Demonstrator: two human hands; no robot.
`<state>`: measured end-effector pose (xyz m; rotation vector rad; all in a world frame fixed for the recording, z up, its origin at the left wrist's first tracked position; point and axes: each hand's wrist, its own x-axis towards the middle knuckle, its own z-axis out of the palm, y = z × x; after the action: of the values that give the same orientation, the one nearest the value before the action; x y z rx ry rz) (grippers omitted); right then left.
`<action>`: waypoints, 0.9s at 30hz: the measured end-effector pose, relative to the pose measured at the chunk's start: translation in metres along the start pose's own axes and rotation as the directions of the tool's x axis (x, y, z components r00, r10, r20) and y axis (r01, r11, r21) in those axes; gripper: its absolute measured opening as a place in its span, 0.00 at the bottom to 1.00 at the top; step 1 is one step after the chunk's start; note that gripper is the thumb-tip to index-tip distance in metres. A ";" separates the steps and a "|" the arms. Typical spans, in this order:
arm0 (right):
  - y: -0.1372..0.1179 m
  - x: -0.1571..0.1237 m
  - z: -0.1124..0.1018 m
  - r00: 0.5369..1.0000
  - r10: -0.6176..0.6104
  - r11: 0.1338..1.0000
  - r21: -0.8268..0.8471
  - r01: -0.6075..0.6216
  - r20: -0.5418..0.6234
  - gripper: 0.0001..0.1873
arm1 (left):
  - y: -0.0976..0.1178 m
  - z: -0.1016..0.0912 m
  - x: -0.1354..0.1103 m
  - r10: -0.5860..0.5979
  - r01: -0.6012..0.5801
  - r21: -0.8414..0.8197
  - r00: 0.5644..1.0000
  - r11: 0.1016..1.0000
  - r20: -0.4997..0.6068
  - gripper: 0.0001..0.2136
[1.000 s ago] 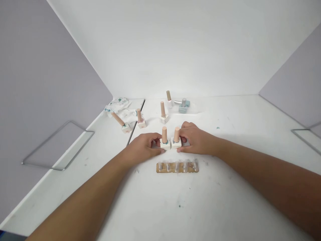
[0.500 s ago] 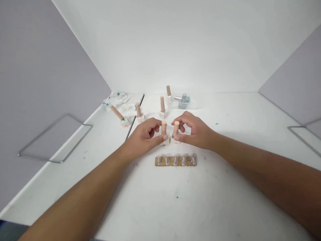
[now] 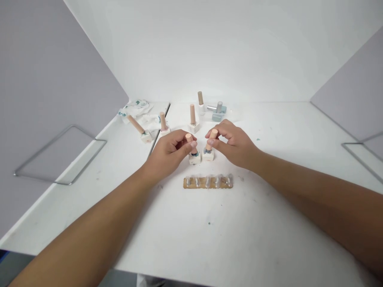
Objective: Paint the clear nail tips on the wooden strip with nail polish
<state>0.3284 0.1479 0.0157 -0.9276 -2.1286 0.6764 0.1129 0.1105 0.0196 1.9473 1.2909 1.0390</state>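
Note:
Two square white nail polish bottles stand side by side in front of me. My left hand pinches the peach cap of the left bottle between thumb and fingers. The other bottle has its cap pinched in my right hand. Both caps lean outward, away from each other. Dark blue-green polish shows around the bottle necks; whether the caps are loose I cannot tell. Nearer me, a brown strip carries several clear nail tips.
Behind my hands stand more peach-capped bottles: one upright, one beside a dark seam, and one with a slanting cap. Further back are a tan-capped bottle, blue-grey bottles and stained tissue. Wire frames flank the table.
Both caps have gone from nearly upright to tilted outward, and the bottle necks now show. My hands have moved slightly apart at the caps. The view has shifted a little downward.

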 end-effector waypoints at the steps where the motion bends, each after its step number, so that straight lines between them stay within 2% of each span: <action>1: 0.000 0.000 0.000 1.000 0.004 1.000 0.005 -0.004 -0.004 0.11 | 0.000 0.000 0.000 0.005 -0.005 0.003 1.000 1.000 -0.008 0.11; 6: -0.003 -0.001 -0.002 0.999 0.037 0.998 0.046 -0.036 -0.009 0.11 | -0.001 -0.003 0.000 0.020 -0.020 -0.011 0.999 1.000 -0.027 0.13; 10: 0.000 0.000 -0.001 0.996 0.084 0.991 0.111 -0.080 -0.032 0.12 | -0.005 -0.007 0.000 -0.014 0.011 -0.048 0.998 0.999 -0.055 0.14; 13: 0.008 0.001 -0.001 0.988 0.146 0.956 0.266 -0.126 -0.057 0.12 | -0.009 -0.010 -0.001 -0.059 0.048 -0.132 0.995 0.990 -0.082 0.14; 16: 0.014 0.003 -0.002 0.980 0.191 0.866 0.479 -0.141 -0.056 0.12 | -0.013 -0.012 -0.001 -0.083 0.061 -0.192 0.990 0.980 -0.111 0.12; 18: 0.015 0.003 -0.002 0.976 0.209 0.817 0.558 -0.144 -0.055 0.11 | -0.015 -0.012 -0.001 -0.092 0.065 -0.219 0.989 0.974 -0.116 0.11; 27: 0.012 0.000 0.000 0.976 0.216 0.779 0.605 -0.168 -0.007 0.04 | -0.019 -0.013 0.000 -0.119 0.080 -0.287 0.986 0.955 -0.121 0.08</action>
<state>0.3331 0.1553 0.0070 -0.7898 -1.5887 1.3086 0.0925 0.1184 0.0113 1.6063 1.2244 1.2485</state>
